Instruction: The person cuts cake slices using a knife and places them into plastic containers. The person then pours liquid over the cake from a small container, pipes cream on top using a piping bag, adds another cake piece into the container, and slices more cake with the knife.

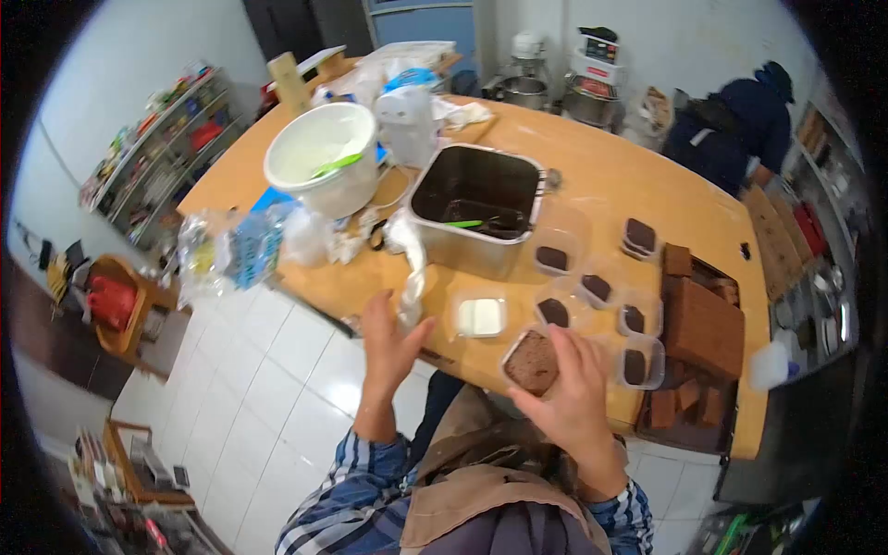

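Observation:
My right hand [569, 388] grips a small see-through plastic tub with a brown, crumbly piece of chocolate cake [532, 363] in it, tilted towards me over the table's near edge. Thumb and fingers of my left hand [390, 347] are spread, holding nothing, beside a twisted white piping bag [411, 268]. Between the hands sits a tub with a smooth white filling [482, 316]. Several tubs with dark chocolate contents [635, 319] stand to the right. Behind them is a deep metal pan [472, 248], its inside coated with chocolate, with a green-handled tool [462, 224] in it.
A white bowl [305, 180] with a green spatula [338, 166] stands back left, near plastic bags [231, 250]. A tray of cut brown cake [705, 324] lies at the right edge. Mixers [592, 79] line the back wall; another person [735, 125] bends at the right shelf.

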The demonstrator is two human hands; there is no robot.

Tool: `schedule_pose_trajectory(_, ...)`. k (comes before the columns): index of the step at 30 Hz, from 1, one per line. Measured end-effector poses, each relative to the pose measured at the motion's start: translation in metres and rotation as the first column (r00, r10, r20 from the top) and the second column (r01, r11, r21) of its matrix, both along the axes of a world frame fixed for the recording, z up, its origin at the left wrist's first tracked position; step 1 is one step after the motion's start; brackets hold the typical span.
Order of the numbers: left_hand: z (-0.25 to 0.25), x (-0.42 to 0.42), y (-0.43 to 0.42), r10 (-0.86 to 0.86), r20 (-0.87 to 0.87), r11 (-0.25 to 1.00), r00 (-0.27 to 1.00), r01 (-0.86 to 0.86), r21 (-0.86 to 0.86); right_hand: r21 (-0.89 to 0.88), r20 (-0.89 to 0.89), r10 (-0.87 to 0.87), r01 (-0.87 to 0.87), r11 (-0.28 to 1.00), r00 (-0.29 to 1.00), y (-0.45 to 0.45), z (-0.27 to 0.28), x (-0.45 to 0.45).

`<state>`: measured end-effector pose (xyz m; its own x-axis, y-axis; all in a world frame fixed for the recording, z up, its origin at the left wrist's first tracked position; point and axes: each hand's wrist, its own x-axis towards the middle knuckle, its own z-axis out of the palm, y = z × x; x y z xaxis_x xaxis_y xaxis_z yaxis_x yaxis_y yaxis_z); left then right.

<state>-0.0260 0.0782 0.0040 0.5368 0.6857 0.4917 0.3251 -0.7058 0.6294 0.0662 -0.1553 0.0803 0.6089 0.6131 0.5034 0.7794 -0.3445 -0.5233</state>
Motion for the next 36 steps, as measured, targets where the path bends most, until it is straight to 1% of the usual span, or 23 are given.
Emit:
schedule_pose_trajectory(1,0.000,0.003,0.000,-0.007,-0.001,0.999,1.000,0.007,-0.043,0.001,0.005,0.009,-0.009,1.000,1.000,0.002,0.001,-0.001)
schedule_pose_trajectory(2,-0.002,0.007,0.001,0.010,-0.019,1.000,1.000,-0.010,-0.022,0.001,0.013,0.011,-0.011,1.000,1.000,0.003,0.002,-0.001)
schedule_pose_trajectory(6,0.002,0.012,0.007,-0.025,-0.127,0.998,0.992,0.018,-0.056,0.006,0.019,0.034,-0.035,0.999,0.999,0.013,0.006,-0.003)
schedule_pose_trajectory(9,-0.001,0.011,0.016,-0.024,-0.105,0.984,0.994,0.005,-0.180,0.031,0.034,0.076,-0.077,0.997,0.997,0.029,0.005,-0.001)
schedule_pose_trajectory(12,-0.001,0.004,0.029,0.017,-0.083,0.989,0.996,-0.029,-0.144,0.044,0.036,0.149,-0.150,0.988,0.988,0.057,0.002,0.002)
schedule_pose_trajectory(14,0.004,-0.002,0.039,0.044,-0.080,0.983,0.996,-0.057,-0.172,0.044,0.029,0.203,-0.204,0.978,0.979,0.080,-0.004,0.001)
schedule_pose_trajectory(17,0.010,-0.010,0.058,0.066,-0.098,0.980,0.993,-0.083,-0.182,-0.012,0.028,0.286,-0.286,0.958,0.958,0.115,-0.012,-0.002)
schedule_pose_trajectory(18,0.010,-0.013,0.064,0.075,-0.109,0.979,0.991,-0.094,-0.182,-0.039,0.002,0.298,-0.298,0.954,0.955,0.124,-0.015,-0.004)
schedule_pose_trajectory(20,0.019,-0.016,0.068,0.069,-0.115,0.978,0.991,-0.090,-0.189,-0.103,-0.017,0.287,-0.287,0.952,0.958,0.143,-0.025,-0.006)
schedule_pose_trajectory(23,0.018,-0.018,0.078,0.101,-0.154,0.971,0.983,-0.131,-0.198,-0.207,-0.038,0.275,-0.277,0.938,0.961,0.162,-0.035,-0.008)
schedule_pose_trajectory(24,0.016,-0.017,0.081,0.105,-0.140,0.969,0.985,-0.133,-0.209,-0.243,-0.045,0.273,-0.275,0.930,0.961,0.166,-0.038,-0.008)
schedule_pose_trajectory(27,0.009,-0.013,0.088,0.122,-0.098,0.958,0.988,-0.143,-0.248,-0.260,-0.096,0.251,-0.267,0.928,0.963,0.176,-0.047,-0.008)
schedule_pose_trajectory(30,0.010,-0.013,0.088,0.112,-0.079,0.963,0.991,-0.128,-0.238,-0.235,-0.091,0.229,-0.244,0.941,0.969,0.182,-0.047,-0.008)
schedule_pose_trajectory(33,0.005,-0.013,0.091,0.085,-0.062,0.974,0.994,-0.096,-0.204,-0.090,0.055,0.170,-0.165,0.982,0.984,0.183,-0.050,-0.010)
schedule_pose_trajectory(34,0.012,-0.014,0.084,0.071,-0.063,0.985,0.996,-0.080,-0.151,-0.074,0.066,0.178,-0.173,0.982,0.982,0.179,-0.046,-0.012)
schedule_pose_trajectory(36,0.009,-0.014,0.084,0.068,-0.074,0.991,0.995,-0.076,-0.113,-0.050,0.096,0.189,-0.185,0.981,0.977,0.161,-0.033,-0.017)
